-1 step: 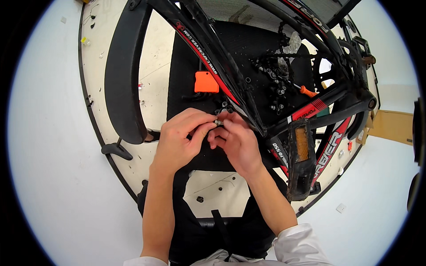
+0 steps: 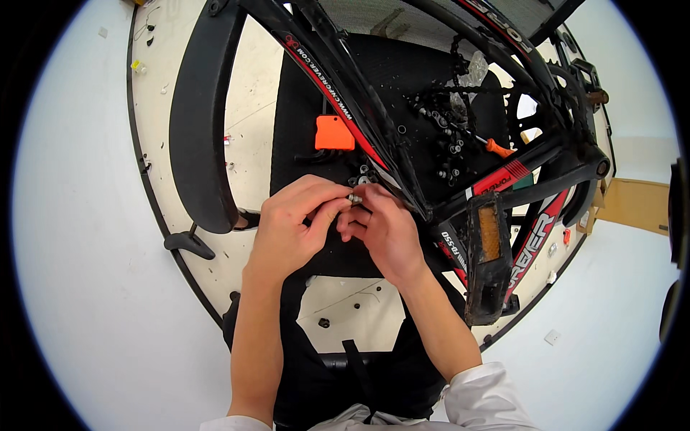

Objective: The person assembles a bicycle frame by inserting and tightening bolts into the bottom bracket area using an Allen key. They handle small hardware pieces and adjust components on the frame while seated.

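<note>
Between the thumb and index finger of my left hand is a small silver threaded part, which looks like a bolt with a nut. Curled fingers of my right hand close on its other end, so most of the part is covered. Just beyond my fingertips lie several small metal nuts and washers on a black seat surface. Right beside my hands slants a black and red bicycle frame.
An orange block lies under the frame tube. Further right are a bicycle chain, loose hardware and an orange-handled screwdriver. A pedal juts out near my right forearm. A black curved part stands at left.
My right fingertips have shifted slightly about the small metal part. My left hand has kept its place and its pinch.
</note>
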{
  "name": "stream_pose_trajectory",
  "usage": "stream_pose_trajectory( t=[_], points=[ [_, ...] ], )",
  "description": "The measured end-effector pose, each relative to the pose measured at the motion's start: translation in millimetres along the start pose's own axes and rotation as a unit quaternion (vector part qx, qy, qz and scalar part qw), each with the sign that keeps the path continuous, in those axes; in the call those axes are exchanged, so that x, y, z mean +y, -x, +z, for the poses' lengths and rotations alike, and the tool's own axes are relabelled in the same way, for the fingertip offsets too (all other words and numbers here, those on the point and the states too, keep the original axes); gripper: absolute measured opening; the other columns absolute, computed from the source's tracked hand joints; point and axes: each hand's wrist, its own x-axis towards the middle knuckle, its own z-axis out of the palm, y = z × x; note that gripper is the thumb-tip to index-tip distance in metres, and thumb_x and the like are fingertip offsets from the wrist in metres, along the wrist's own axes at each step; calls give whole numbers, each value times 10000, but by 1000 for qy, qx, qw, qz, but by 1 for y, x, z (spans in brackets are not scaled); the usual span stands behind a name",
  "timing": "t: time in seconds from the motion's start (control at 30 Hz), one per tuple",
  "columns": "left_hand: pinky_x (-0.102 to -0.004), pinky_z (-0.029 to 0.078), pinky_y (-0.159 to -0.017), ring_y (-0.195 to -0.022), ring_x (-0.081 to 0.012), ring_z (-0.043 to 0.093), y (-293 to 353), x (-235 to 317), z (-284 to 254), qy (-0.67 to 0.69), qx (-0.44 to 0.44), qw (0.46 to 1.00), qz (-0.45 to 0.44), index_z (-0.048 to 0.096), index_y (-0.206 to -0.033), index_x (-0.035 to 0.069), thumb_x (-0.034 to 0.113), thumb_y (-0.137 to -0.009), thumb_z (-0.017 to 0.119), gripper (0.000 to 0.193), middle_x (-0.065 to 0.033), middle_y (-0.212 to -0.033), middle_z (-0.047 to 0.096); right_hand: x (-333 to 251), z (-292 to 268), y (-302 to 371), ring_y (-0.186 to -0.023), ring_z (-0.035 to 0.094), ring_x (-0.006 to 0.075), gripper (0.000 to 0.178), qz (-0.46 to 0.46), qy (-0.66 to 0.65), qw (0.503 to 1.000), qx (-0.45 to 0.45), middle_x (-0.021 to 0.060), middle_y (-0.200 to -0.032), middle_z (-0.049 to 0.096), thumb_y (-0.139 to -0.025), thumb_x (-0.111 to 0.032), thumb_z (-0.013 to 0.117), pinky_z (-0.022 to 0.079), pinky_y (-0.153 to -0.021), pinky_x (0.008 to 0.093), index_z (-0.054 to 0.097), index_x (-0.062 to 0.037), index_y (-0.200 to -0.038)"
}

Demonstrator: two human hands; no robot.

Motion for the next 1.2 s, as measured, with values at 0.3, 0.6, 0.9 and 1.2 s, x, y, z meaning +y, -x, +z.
stream_pose_trajectory(
  t=[0.3, 0.6, 0.9, 1.2],
  points=[
    [-272, 527, -636, -752, -196, 672, -1, 0, 0, -9, -4, 1000, -6, 721, -961, -7, -43, -837, 682, 134, -99, -883, 703, 0, 11, 6, -806, 633, 181, 190, -27, 3, 999, 30, 78, -934, 609, -988, -175, 526, 488, -701, 332, 535, -37, -1118],
    [-280, 534, -664, -778, -204, 678, -1, -1, 2, -12, -9, 1000, 2, 723, -962, -4, -37, -840, 686, 131, -103, -895, 712, 1, 12, 7, -795, 637, 184, 198, -39, 31, 998, 48, 86, -962, 609, -984, -204, 517, 493, -680, 325, 540, -49, -1105],
    [-289, 540, -677, -782, -211, 683, -2, 0, 6, -6, -3, 1000, 13, 720, -957, -10, -44, -837, 679, 131, -102, -882, 711, 4, 2, 5, -816, 641, 197, 220, -24, 35, 999, 23, 89, -969, 610, -992, -241, 503, 498, -682, 343, 539, -55, -1106],
    [-285, 528, -662, -777, -204, 678, -3, -1, 6, -2, 0, 1000, 24, 717, -947, -13, -49, -834, 679, 125, -102, -880, 707, 3, 1, 5, -829, 639, 211, 233, -22, 50, 998, 24, 93, -997, 592, -947, -199, 509, 485, -686, 354, 506, -53, -1128]
  ],
)
